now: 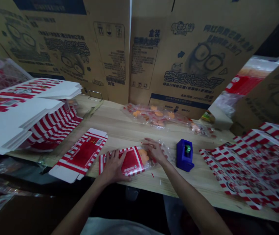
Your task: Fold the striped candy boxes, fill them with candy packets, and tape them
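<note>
A red-and-white striped carton [132, 162] lies flat at the front edge of the table. My left hand [115, 167] is closed around it, fingers over the top and thumb along the near side. From the carton's right end sticks out a clear plastic packet [143, 157] with orange pieces in it, partly inside. My right hand [154, 150] is on the packet, fingers curled over it; its grip is partly hidden. To the left lies a second, flattened carton [85, 151] with white flaps. Right of my right hand stands a blue tape dispenser [184, 155].
More clear packets [154, 115] lie along the back, before tall cardboard boxes [110, 49]. A stack of flat white-and-red cartons [35, 109] fills the left side. Striped red-and-white cartons [256, 163] spread over the right side. Small scraps lie near the front edge.
</note>
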Demonstrator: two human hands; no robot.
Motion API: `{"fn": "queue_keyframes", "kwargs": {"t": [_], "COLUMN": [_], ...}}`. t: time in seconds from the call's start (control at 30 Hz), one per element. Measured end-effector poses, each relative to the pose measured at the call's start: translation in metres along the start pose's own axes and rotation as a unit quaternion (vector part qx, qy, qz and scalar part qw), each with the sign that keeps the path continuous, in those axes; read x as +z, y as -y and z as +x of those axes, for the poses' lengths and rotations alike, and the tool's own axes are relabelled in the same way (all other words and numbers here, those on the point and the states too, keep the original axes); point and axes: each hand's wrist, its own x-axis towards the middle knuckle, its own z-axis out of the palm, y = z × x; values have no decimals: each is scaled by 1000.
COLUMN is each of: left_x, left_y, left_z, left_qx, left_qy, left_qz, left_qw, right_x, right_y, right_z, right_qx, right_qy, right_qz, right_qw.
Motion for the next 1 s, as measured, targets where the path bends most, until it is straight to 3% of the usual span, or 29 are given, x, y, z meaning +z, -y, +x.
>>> {"fn": "queue_keyframes", "kwargs": {"t": [0.1,0.23,0.3,0.5,0.57,0.63,0.73,0.8,0.9,1.0], "left_x": [-3,-2,1,8,8,5,-3,-8,-10,-4], "left_y": [6,9,7,5,7,7,-1,-12,-29,-35], "left_z": [-2,-2,-1,-2,-3,-3,-5,-8,-19,-32], "left_qx": [27,40,40,40,41,36,-23,-75,-94,-57], "left_qy": [27,18,5,-28,-38,-52,-102,-144,-169,-162], "left_qz": [3,4,1,-6,-11,-19,-36,-52,-111,-261], "left_qw": [999,999,999,999,998,998,994,985,975,950], "right_x": [-29,-55,-45,23,32,30,27,31,41,40], "right_y": [-19,-34,-27,22,29,28,26,30,43,54], "right_z": [-4,-21,-32,-58,-62,-65,-75,-85,-101,-111], "right_qx": [89,156,156,50,45,57,62,63,82,111], "right_qy": [-85,-94,-68,32,49,15,-157,-220,-201,-190], "right_qz": [-29,-56,-22,184,223,252,249,275,376,439], "right_qw": [992,982,985,981,972,966,954,934,901,871]}}
